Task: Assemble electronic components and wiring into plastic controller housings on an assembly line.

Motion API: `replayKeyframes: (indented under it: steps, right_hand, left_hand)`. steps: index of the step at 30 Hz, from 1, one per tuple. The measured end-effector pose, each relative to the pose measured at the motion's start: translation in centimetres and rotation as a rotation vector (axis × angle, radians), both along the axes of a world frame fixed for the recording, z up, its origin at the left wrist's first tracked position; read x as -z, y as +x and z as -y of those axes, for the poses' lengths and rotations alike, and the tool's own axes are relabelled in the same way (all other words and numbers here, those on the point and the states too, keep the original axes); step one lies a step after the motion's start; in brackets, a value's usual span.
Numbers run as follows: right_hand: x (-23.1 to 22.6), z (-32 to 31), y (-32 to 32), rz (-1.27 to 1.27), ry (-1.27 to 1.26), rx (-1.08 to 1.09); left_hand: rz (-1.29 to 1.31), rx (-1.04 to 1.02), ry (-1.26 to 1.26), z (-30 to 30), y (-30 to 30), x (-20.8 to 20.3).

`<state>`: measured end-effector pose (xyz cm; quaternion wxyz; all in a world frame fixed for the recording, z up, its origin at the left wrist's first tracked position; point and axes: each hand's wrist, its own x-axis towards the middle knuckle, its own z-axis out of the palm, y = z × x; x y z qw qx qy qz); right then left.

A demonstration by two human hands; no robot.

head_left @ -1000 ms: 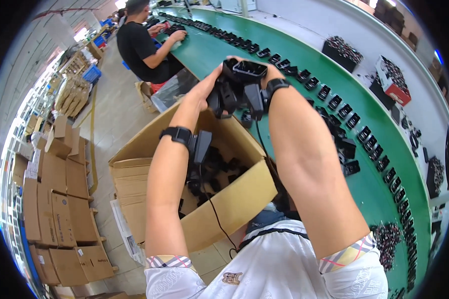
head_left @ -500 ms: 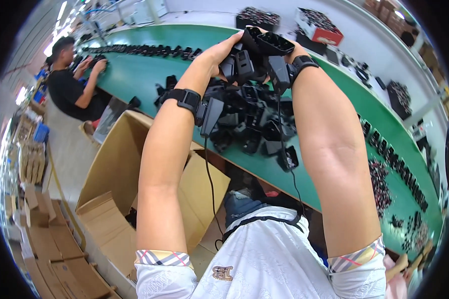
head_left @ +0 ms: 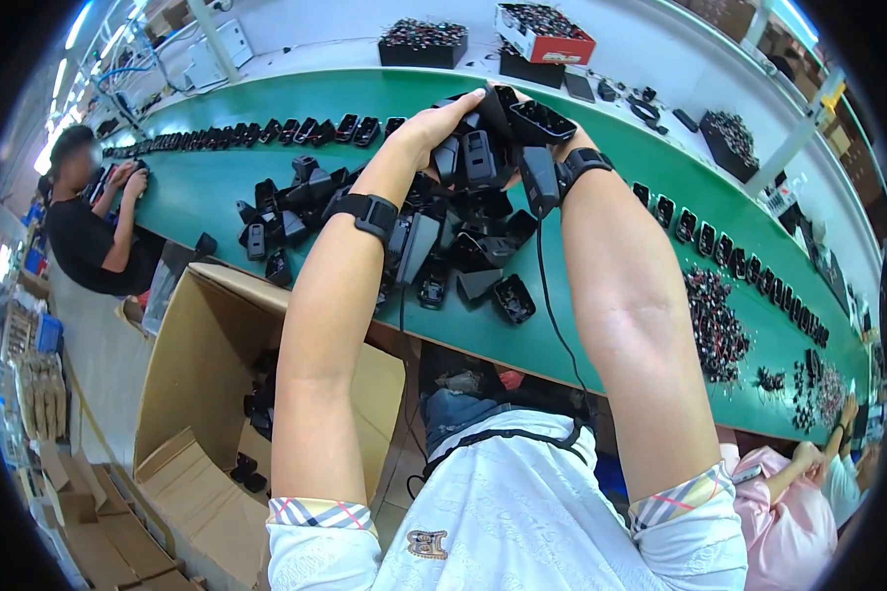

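Note:
Between my two hands is a cluster of black plastic housings (head_left: 480,158), some of them open and hollow like small trays. My left hand (head_left: 436,130) grips the cluster's left side, thumb stretched along a flat piece. On the right side my right hand (head_left: 568,141) holds it too, its fingers mostly hidden behind an open-topped housing (head_left: 542,123). The cluster is held at the far edge of a loose pile of similar black housings (head_left: 481,250) on the green table (head_left: 552,340). Black straps with boxes and cords sit on both my wrists.
A long row of black housings (head_left: 306,131) runs along the table's far side and curves right. A heap of small parts (head_left: 715,325) lies at right. An open cardboard box (head_left: 182,364) stands below left. Co-workers sit at left (head_left: 89,222) and lower right (head_left: 788,502).
My view has turned to the right, so table and box appear farther left. My hands, with the housings still between them, have shifted right relative to the pile.

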<state>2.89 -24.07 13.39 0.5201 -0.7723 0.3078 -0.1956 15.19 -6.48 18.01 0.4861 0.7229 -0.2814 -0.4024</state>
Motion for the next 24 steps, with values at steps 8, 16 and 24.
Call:
replayKeyframes:
  steps: [8,16,24]
  right_hand:
    - [-0.6,-8.0,10.3,0.484,0.257,-0.442]
    - [2.5,-6.8,13.6,0.449,0.239,-0.609]
    - [4.8,-5.8,15.3,0.064,0.573,-0.821]
  left_hand:
    - [0.457,-0.405,-0.011,-5.8,10.7,4.2]
    - [0.692,-0.787,0.021,-6.2,3.5,5.7]
    - [0.877,-0.976,-0.348,-5.3,2.3,10.9]
